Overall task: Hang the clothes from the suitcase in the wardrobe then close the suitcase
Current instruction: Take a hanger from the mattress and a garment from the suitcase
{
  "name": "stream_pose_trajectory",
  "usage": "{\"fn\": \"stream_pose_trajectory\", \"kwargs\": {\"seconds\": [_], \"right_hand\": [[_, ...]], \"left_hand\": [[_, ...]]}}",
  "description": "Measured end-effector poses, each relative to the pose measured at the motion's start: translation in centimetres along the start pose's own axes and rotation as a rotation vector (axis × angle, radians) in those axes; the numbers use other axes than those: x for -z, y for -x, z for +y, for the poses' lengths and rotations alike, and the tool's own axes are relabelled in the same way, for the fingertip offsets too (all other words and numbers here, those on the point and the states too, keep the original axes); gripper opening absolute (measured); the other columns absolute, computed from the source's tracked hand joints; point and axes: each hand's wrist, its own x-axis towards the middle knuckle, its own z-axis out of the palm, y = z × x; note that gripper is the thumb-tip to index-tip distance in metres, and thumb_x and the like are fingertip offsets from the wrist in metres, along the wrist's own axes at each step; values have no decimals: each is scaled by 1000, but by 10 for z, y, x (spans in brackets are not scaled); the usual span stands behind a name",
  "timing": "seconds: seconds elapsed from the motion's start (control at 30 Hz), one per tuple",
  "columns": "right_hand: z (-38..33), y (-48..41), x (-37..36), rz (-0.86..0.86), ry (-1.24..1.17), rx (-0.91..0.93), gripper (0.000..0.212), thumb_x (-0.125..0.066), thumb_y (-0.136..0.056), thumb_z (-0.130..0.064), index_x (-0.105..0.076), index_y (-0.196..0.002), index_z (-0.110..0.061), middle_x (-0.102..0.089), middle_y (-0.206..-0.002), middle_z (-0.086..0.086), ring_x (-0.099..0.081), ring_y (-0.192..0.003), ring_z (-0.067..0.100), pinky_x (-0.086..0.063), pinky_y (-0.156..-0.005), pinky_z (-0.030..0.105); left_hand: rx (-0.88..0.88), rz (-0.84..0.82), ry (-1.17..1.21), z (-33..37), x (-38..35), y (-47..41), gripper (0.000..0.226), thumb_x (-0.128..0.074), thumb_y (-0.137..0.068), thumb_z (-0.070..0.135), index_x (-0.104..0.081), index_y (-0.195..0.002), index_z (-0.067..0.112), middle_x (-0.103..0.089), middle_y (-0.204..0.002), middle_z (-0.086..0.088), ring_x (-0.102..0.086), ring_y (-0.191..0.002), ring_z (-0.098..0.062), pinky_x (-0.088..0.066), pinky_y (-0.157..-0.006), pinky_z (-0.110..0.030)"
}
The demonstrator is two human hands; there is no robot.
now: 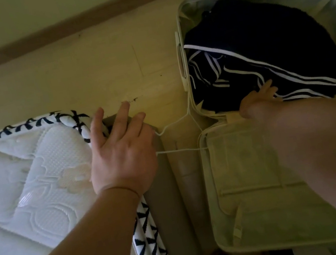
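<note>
Reaching into the open suitcase [254,213] on the floor, head view: right hand [258,101] lies on the dark white-striped garment [272,54] heaped in the far half. Fingers look extended onto the fabric; can't tell if they pinch it. Left hand [119,148], fingers straight & spread, presses on the mattress [25,173] corner, w/ a thin white hanger [180,151] running out from under it toward the case. Garment prob. light, soft, floppy, will sag; best taken at collar/shoulders. Bundle's long axis runs approx. upper-left to lower-right; no clear top end visible.
</note>
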Motion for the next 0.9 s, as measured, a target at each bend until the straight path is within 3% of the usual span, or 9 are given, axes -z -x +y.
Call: {"fn": "stream_pose_trajectory", "kwargs": {"seconds": [0.23, 0.43, 0.5, 0.57, 0.63, 0.67, 0.77, 0.9], "right_hand": [[1, -26, -10, -135, 85, 70, 81, -48, -96, -45, -3, -156, -13, 26, -159, 9, 12, -146, 40, -4, -115, 65], [8, -43, -9, -102, -94, 7, 91, -52, -89, -50, 6, -155, -24, 21, -161, 5, 10, -147, 38, 0, -115, 64], [19, -43, -6, -66, -124, -4, 87, -49, -88, -45, -2, -156, -20, 5, -163, 6, 0, -146, 39, -3, -114, 62], [27, -37, -2, 65, -127, 85, 63, -50, -94, -31, -30, -150, -9, -25, -155, 14, -23, -140, 39, -18, -115, 55], [27, -29, 2, 226, -188, 201, 39, -53, -94, -17, -56, -128, 1, -47, -134, 23, -46, -121, 39, -40, -104, 47], [25, -24, 4, 268, -215, 248, 31, -55, -92, -14, -60, -118, 4, -49, -127, 25, -50, -114, 39, -45, -96, 42], [10, -3, 11, 317, -336, 354, 27, -60, -87, -6, -61, -113, 3, -51, -124, 23, -55, -106, 35, -44, -75, 30], [-13, 38, -1, 289, -425, 473, 37, -58, -87, -2, -49, -123, -2, -46, -125, 22, -56, -103, 37, -49, -81, 38]], "left_hand": [[8, 43, -32, 0, -2, 0, 19, -52, -96, 19, -71, -93, 17, -68, -120, 2, -45, -137, -22, -14, -117, -54], [15, 46, -30, 0, -2, -2, 19, -51, -95, 18, -70, -93, 17, -69, -115, 2, -47, -135, -22, -16, -116, -54], [14, 43, -24, 0, -2, -1, 17, -53, -94, 18, -70, -93, 16, -69, -115, 2, -47, -134, -23, -17, -116, -54], [16, 30, -15, 1, -2, 0, 17, -53, -94, 18, -70, -93, 16, -69, -114, 2, -47, -134, -23, -16, -116, -54], [20, 18, -20, 1, -1, 0, 19, -52, -95, 18, -71, -93, 16, -69, -113, 1, -47, -134, -23, -15, -116, -53], [20, 14, -26, 1, -1, -1, 20, -51, -95, 18, -71, -94, 16, -69, -112, 1, -46, -134, -23, -15, -116, -53], [22, -1, -35, 1, -1, -1, 21, -50, -95, 19, -71, -94, 16, -69, -110, 1, -47, -133, -23, -16, -116, -53], [37, -21, -39, 2, 0, -1, 22, -50, -96, 20, -71, -95, 16, -69, -110, 2, -46, -133, -22, -13, -116, -51]]}}
